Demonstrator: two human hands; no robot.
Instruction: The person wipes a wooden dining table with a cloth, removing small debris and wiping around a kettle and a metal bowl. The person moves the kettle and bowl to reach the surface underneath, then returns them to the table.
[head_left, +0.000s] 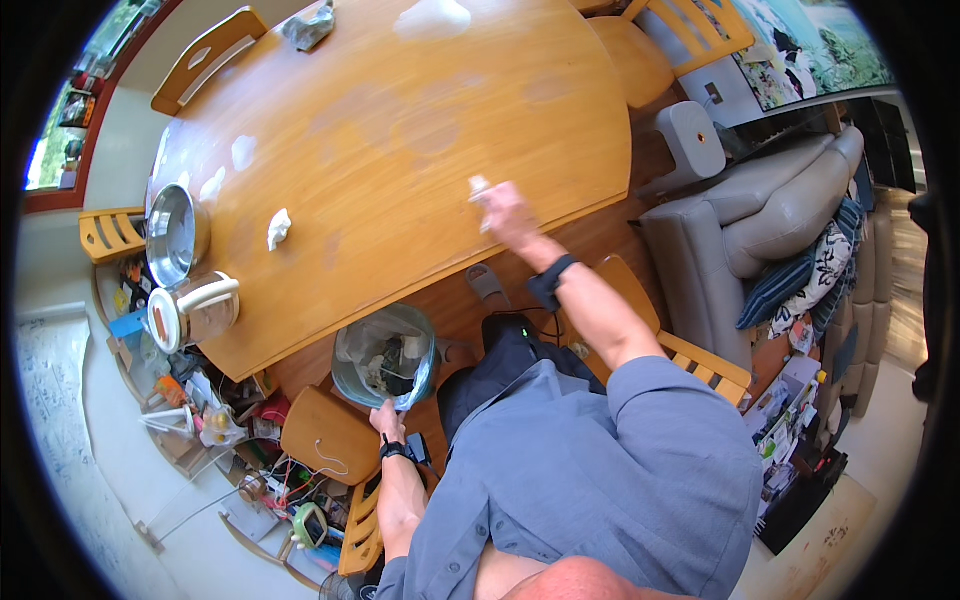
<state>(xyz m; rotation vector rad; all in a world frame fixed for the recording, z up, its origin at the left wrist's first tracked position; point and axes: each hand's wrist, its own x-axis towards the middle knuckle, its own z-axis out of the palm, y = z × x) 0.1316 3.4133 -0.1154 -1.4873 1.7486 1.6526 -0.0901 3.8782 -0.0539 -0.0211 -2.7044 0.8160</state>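
My right hand (511, 217), a little blurred, is over the near edge of the wooden table (360, 187) and grips a crumpled white tissue (478, 189). With my left hand (388, 421) I grasp the rim of a lined trash bin (431, 352), which is beside the table's near edge and has rubbish inside. Another crumpled white tissue (279, 229) lies on the left part of the table. Toward the table's left end are a steel basin (174, 236) and a clear pitcher with a white lid and handle (206, 306).
A greyish crumpled plastic bag (309, 28) lies at the far edge of the table. Wooden chairs (330, 431) stand around it, one close to my left arm. Cluttered shelves (180, 450) are at the left, a grey leather sofa (697, 255) at the right.
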